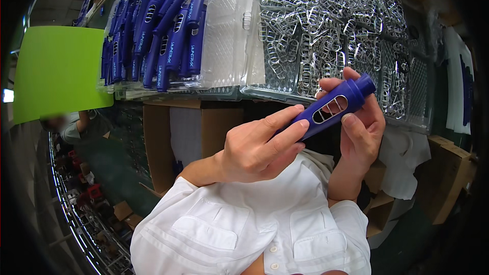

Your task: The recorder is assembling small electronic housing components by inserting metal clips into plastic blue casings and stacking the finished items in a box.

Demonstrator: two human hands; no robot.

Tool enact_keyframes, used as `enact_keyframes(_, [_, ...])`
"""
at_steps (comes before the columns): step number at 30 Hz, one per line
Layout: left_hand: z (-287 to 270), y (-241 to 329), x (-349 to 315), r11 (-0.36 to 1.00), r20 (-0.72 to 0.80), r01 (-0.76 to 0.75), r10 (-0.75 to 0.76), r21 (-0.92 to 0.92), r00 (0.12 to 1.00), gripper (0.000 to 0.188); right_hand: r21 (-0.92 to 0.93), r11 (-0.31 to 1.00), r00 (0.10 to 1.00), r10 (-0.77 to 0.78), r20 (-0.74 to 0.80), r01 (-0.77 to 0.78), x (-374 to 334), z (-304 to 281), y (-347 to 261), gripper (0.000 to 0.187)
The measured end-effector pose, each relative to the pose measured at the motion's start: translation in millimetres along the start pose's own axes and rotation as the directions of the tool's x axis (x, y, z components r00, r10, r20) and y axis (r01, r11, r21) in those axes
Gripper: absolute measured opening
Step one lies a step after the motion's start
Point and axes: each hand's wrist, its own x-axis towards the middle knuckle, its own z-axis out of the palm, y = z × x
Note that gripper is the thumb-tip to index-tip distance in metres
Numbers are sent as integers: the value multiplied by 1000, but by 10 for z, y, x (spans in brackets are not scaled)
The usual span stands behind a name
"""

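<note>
A dark blue plastic tube (352, 93) is held slantwise between both hands, above my lap. Its narrower stepped end points up to the right, and a silver-rimmed oval frame with crossbars lies in its side. My left hand (257, 147) grips the lower end, its fingers lying over the tube and partly hiding it. Around the upper end closes my right hand (362, 135), thumb in front and fingers behind. Just beyond, a clear plastic tray (277, 91) carries a heap of silver oval frames (326, 35) like the fitted one.
At the far left, similar blue tubes (175, 40) lie piled on another clear tray (219, 71). A bright green panel (61, 74) stands beside them. An open cardboard box (158, 145) sits under the table edge; more cartons (443, 178) are at right. Another person (74, 127) appears at left.
</note>
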Motion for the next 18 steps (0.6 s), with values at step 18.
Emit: enact_keyframes(18, [-4, -12, 10, 962, 146, -120, 86, 244, 986, 56, 97, 995, 997, -38, 74, 31, -58, -51, 79, 70])
